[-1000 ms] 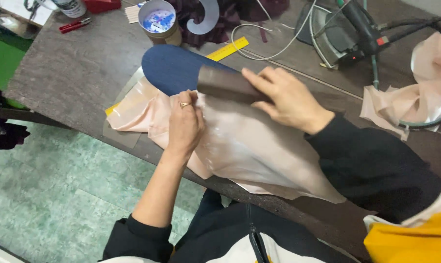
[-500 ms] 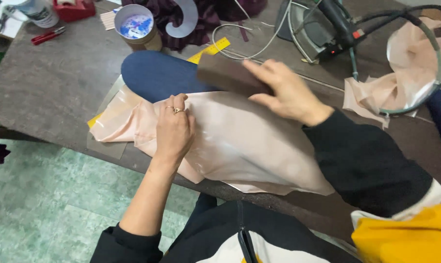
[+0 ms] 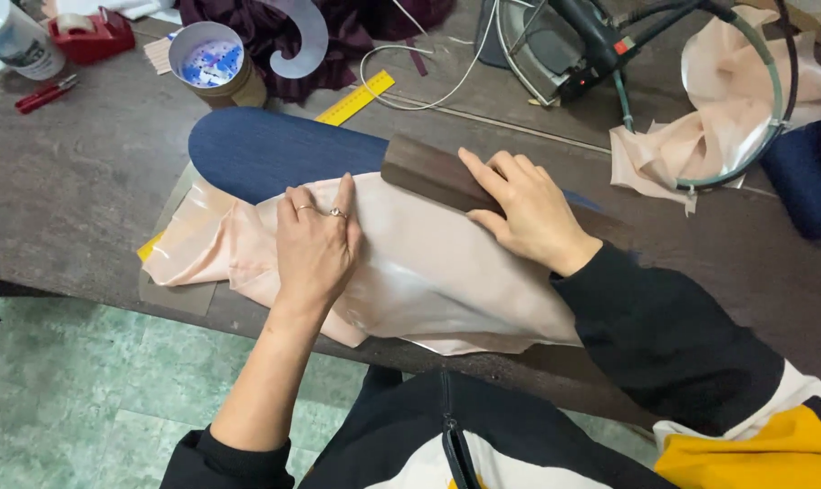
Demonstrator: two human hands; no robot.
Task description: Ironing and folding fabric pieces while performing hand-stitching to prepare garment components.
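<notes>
The left hand [image 3: 318, 243] lies flat and open on the pale pink cloth [image 3: 410, 272], fingers pointing to 12 o'clock, pinning it to the dark bench [image 3: 75, 181]. At its 2 o'clock the right hand [image 3: 528, 213] presses a brown wooden block [image 3: 424, 172] onto the cloth's upper edge, fingers spread over it. A blue padded board [image 3: 274, 154] shows beneath, a yellow ruler [image 3: 356, 98] beyond.

Peach satin fabric [image 3: 428, 263], navy pressing board [image 3: 274, 154], dark brown wooden block [image 3: 428, 172], yellow ruler [image 3: 356, 98]
</notes>
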